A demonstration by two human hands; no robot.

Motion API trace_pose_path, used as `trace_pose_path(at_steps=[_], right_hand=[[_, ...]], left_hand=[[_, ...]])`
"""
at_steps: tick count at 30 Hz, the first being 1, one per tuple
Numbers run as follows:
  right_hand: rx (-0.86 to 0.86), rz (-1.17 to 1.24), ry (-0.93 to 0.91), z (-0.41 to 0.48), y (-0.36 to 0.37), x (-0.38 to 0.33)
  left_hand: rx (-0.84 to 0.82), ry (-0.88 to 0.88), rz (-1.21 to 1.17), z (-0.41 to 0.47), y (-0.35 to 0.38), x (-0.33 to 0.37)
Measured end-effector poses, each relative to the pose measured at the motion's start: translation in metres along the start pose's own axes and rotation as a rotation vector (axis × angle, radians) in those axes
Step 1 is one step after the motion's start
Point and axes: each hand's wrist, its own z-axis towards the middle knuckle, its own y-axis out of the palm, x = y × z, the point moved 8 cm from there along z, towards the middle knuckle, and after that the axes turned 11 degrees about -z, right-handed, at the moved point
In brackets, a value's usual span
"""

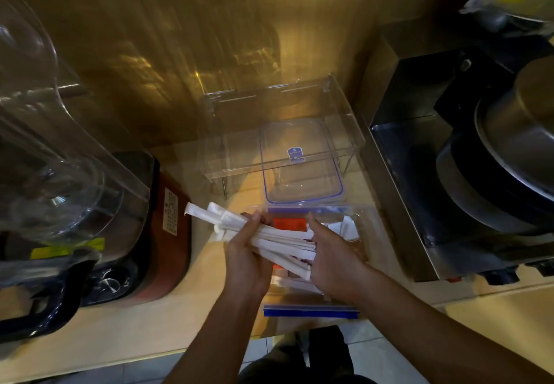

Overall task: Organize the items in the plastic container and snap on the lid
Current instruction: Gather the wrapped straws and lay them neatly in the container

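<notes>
Fingers of my left hand (244, 259) and right hand (331, 259) curl around a bundle of paper-wrapped straws (263, 235) above the open plastic container (364, 218). I'd square the ends, then lay them lengthwise; the lid (299, 161) waits just behind.

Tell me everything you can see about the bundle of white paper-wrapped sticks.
The bundle of white paper-wrapped sticks is a loose sheaf of long, thin, flat paper sleeves. It lies slanted above the open plastic container, ends fanning out to the upper left. The left hand grips its middle; the right hand holds its lower right end.
</notes>
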Motion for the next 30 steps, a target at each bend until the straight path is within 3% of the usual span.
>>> trace_pose_path(at_steps=[3,4,7,9,10,16,20,22,24,30], right_hand=[[-0.041,-0.057,-0.095,0.0,0.008,-0.005],[-0.038,-0.216,-0.222,-0.003,0.008,-0.013],[0.087,-1.035,-0.656,-0.024,0.012,-0.043],[0.083,-1.454,-0.726,-0.023,0.019,-0.041],[0.067,-1.547,-0.709,-0.021,0.018,-0.037],[0.116,-1.67,-0.544,-0.005,0.005,-0.013],[0.091,-1.641,-0.412,0.005,-0.012,-0.009],[0.002,-1.652,-0.352,0.002,-0.021,-0.006],[-0.101,-1.689,-0.295,-0.001,-0.029,-0.001],[-0.074,-1.652,-0.317,-0.007,-0.044,-0.01]], left_hand=[[0.011,-0.038,0.04,-0.003,0.004,-0.014],[0.018,-0.039,0.044,-0.003,0.004,-0.016],[0.078,-0.039,0.085,-0.005,-0.001,-0.017],[0.107,-0.058,0.132,-0.007,-0.005,-0.023],[0.123,-0.07,0.15,-0.009,-0.007,-0.026],[0.072,-0.207,0.093,-0.02,-0.004,-0.044],[0.084,-0.007,0.154,-0.013,-0.002,-0.016],[0.155,0.177,0.281,-0.008,-0.01,0.015],[0.109,0.306,0.48,-0.006,-0.008,0.041],[-0.07,0.243,0.989,-0.004,-0.02,0.04]])
